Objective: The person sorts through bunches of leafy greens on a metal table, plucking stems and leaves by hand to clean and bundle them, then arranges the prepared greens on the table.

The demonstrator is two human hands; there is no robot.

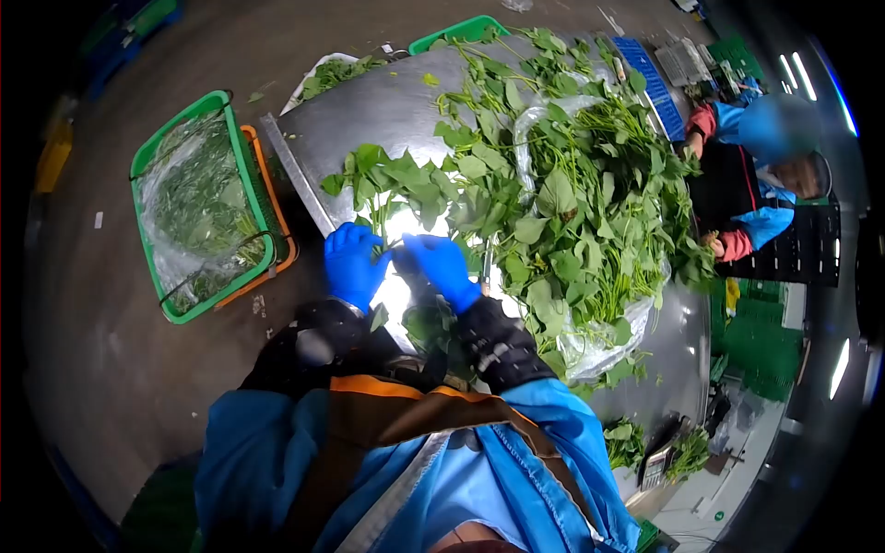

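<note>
My left hand [354, 265], in a blue glove, is closed around the stems of a small leafy bunch [401, 180] at the near edge of the metal table [387, 106]. The leaves of that bunch point away from me. Just to the right, my right hand [442, 267], also gloved in blue, has its fingers pressed together near the stems; what they hold, if anything, is too small to make out. A large heap of leafy greens [590, 212] lies to the right of both hands. Beside my right hand, a thin knife-like tool [487, 267] rests on the table.
A green basket [138, 198] of bagged greens stands on the floor at left, over an orange one [288, 241]. Across the table, a person [761, 129] in blue touches the heap. A blue crate [650, 85] and clear plastic [599, 350] lie near the heap.
</note>
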